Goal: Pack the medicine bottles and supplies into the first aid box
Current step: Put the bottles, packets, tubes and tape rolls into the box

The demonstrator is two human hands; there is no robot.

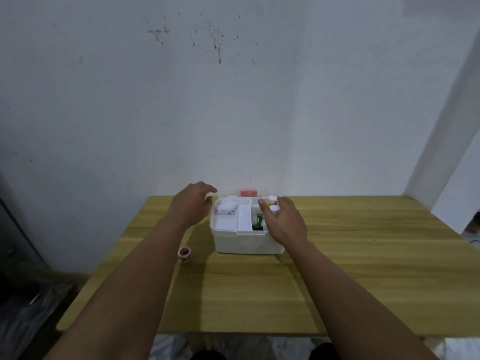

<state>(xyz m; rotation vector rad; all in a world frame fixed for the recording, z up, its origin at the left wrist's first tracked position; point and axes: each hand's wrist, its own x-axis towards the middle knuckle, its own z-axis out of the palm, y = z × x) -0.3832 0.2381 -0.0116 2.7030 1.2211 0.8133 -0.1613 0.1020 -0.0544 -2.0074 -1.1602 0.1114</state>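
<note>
The white first aid box (246,241) stands open at the middle of the wooden table (363,255). It holds an inner tray, a white packet (226,207) at the left and a green-labelled pack (258,221) at the right. My right hand (285,222) is over the box's right side, with thumb and fingers closed round a white-capped medicine bottle (274,209). A second white-capped bottle (272,198) stands just behind it. My left hand (193,203) is at the box's back left corner, fingers curled on the white rim there. A roll of tape (185,254) lies on the table left of the box.
A red part (248,193) shows behind the box against the stained wall. The table's back edge meets the wall. A dark cabinet (15,229) stands at the far left, and a white pillar rises at the right.
</note>
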